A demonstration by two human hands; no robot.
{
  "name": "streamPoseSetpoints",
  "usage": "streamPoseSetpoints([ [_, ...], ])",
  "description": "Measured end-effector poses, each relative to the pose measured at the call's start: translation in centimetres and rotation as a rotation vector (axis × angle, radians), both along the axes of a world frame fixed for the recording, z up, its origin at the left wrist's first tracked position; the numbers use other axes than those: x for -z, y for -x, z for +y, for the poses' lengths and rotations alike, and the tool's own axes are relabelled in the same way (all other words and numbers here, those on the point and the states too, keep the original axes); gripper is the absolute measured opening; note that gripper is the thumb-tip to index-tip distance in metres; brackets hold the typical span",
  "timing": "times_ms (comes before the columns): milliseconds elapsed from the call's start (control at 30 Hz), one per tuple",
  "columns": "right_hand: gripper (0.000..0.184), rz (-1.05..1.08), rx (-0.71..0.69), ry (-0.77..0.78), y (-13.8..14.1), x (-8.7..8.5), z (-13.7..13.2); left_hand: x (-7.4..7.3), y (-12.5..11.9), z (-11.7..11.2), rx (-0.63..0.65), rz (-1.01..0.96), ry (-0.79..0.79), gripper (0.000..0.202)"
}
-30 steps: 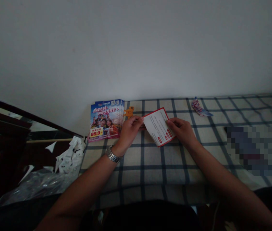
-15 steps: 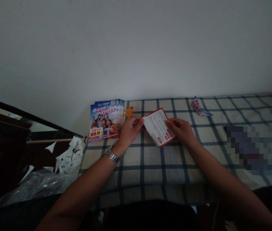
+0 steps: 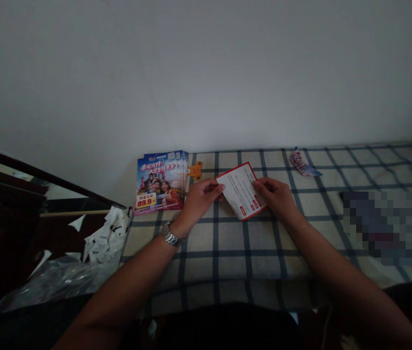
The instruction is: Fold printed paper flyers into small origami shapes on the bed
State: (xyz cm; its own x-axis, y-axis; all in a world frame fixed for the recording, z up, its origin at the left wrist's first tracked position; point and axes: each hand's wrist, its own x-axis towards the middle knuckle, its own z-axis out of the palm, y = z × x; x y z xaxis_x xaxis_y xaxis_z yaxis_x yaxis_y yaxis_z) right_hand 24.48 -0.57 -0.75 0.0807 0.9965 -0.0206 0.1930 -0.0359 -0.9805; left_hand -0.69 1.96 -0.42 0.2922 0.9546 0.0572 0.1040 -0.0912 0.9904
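Observation:
Between my two hands is a folded leaflet [image 3: 240,192], white with a red border, lines of print and small red labels. My left hand [image 3: 203,195], with a metal watch [image 3: 171,233] on its wrist, pinches the leaflet's left corner. On the opposite edge, my right hand [image 3: 273,194] grips it between thumb and fingers. A stack of colourful flyers [image 3: 158,182] marked 89.9 lies left of my left hand. Just beyond that hand, an orange bear-shaped figure [image 3: 195,170] shows on the cloth.
A checked cloth [image 3: 198,262] covers the surface against a pale wall [image 3: 206,73]. Farther right lie a crumpled, pleated paper piece [image 3: 302,164] and a pixelated dark object [image 3: 377,226]. Torn paper [image 3: 107,233] and clear plastic [image 3: 63,279] are at the lower left.
My left thumb has shifted slightly right and down over the leaflet's corner. The leaflet now looks flatter at its left edge; my right hand has barely moved.

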Motion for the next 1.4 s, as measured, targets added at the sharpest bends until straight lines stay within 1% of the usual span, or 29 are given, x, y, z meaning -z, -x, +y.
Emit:
streamPoseSetpoints([
  [133,0.037,0.003,-0.007,0.000,0.0,0.1,0.0,-0.6,0.0,-0.2,-0.001,-0.002,0.004,0.035],
  [233,0.037,0.007,-0.008,-0.008,0.0,0.2,0.0,-0.7,0.0,-0.3,0.010,0.008,-0.006,0.034],
  [467,0.037,0.027,-0.007,-0.004,-0.1,0.6,0.1,0.1,-0.1,-0.1,-0.017,-0.037,0.016,0.035],
  [633,0.037,0.004,0.011,-0.032,-0.3,0.7,0.2,0.2,-0.2,-0.2,-0.004,-0.084,0.075,0.039],
  [767,0.037,-0.009,0.004,-0.042,-0.3,0.5,0.2,0.1,-0.1,-0.1,0.028,-0.069,0.082,0.037],
  [933,0.041,-0.023,0.015,-0.022,-0.2,0.3,0.0,0.1,0.0,-0.1,0.050,-0.036,0.066,0.037],
  [1067,0.040,-0.020,0.015,-0.017,-0.1,0.0,0.0,-0.1,-0.1,-0.3,0.068,-0.018,0.077,0.032],
  [1267,0.040,-0.001,0.010,-0.006,0.3,-0.5,-0.1,-0.2,-0.1,-0.3,0.059,-0.027,0.042,0.028],
  [1400,0.040,-0.005,0.010,-0.004,0.2,-0.4,0.0,-0.3,-0.1,-0.4,0.070,-0.030,0.031,0.029],
])
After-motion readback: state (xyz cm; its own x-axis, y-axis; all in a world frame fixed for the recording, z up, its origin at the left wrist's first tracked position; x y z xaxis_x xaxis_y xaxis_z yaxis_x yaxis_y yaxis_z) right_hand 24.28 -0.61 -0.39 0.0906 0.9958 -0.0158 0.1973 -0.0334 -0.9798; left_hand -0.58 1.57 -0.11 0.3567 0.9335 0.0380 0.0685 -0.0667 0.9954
